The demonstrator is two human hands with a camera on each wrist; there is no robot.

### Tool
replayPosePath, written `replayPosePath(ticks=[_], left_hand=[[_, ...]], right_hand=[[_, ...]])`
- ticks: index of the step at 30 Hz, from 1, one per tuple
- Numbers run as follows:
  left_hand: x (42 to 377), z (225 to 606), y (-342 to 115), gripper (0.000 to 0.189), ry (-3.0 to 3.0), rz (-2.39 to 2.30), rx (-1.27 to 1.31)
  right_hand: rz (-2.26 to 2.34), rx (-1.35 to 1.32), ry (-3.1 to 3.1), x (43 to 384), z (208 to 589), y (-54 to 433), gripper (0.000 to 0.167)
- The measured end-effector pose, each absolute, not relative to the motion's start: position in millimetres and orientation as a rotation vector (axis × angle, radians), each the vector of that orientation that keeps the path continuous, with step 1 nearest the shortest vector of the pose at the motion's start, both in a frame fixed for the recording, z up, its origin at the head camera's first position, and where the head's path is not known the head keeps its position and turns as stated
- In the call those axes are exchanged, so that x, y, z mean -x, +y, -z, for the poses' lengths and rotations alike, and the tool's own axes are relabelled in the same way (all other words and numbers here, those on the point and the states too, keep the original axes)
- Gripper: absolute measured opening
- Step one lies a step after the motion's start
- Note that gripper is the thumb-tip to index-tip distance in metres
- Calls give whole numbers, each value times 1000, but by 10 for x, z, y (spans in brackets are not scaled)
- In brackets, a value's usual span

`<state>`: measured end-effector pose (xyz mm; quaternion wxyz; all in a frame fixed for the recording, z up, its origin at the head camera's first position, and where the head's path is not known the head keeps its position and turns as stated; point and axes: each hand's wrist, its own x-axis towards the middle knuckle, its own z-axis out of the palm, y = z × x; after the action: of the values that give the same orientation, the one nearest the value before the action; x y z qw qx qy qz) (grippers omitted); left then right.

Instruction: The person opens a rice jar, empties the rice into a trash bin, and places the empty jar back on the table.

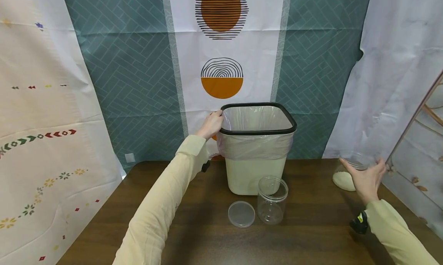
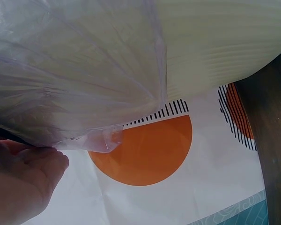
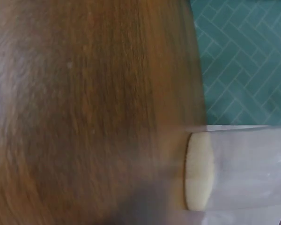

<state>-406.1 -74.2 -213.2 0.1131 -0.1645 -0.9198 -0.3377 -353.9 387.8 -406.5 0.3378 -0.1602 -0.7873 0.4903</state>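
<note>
At the back of the table my left hand (image 1: 212,124) holds the black rim (image 1: 256,132) of a cream bin (image 1: 254,176), at its left corner. A thin clear bag (image 2: 84,70) lines the bin and hangs over its outside. On the right my right hand (image 1: 368,180) spans a clear jar (image 1: 356,165), thumb on one side and fingers on the other. Something cream-coloured (image 3: 200,171) fills the bottom of this jar. Most of that hand lies outside the right wrist view.
In front of the bin, a second clear jar (image 1: 271,209) stands upright without a lid. Beside it a round translucent lid (image 1: 241,214) lies flat on the brown wooden table (image 1: 311,238). Patterned cloths (image 1: 138,65) hang behind the table and along both sides.
</note>
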Motion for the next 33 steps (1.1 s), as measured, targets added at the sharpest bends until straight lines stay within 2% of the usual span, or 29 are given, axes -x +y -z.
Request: replayPosePath(ticks=[4, 9, 14, 33], left_hand=[[4065, 2126, -744, 42, -2700, 966, 490], [4061, 2133, -751, 42, -2695, 975, 490], [4056, 2142, -747, 43, -2703, 1001, 473], [4040, 2107, -749, 42, -2715, 947, 458]], right_hand=[[-1383, 494, -2042, 3663, 4261, 4028, 114], [-1447, 545, -2070, 3471, 4118, 3854, 114], [-1431, 563, -2127, 3456, 4143, 3834, 115], [-1506, 423, -2111, 3547, 4300, 3821, 112]])
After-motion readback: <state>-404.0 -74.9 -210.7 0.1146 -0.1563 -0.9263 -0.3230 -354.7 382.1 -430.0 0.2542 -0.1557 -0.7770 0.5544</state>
